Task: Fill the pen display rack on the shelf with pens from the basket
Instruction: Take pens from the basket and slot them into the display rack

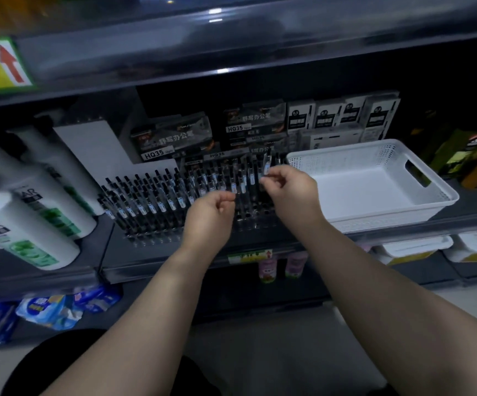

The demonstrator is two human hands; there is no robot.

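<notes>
Pinching a pen (266,164) upright above the right rear of the pen display rack (151,238), the right hand (291,192) curls its fingers. The left hand (211,215) hovers over the rack's middle, fingers curled; I cannot tell whether it holds anything. The white basket (388,218) stands just right of the rack, white bottles (31,238) to its left.

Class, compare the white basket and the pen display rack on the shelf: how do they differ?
The basket is white, perforated and shows nothing inside; the rack holds rows of leaning pens. The basket has a handle slot; the rack has holes, some unfilled. Both sit on one shelf.
</notes>
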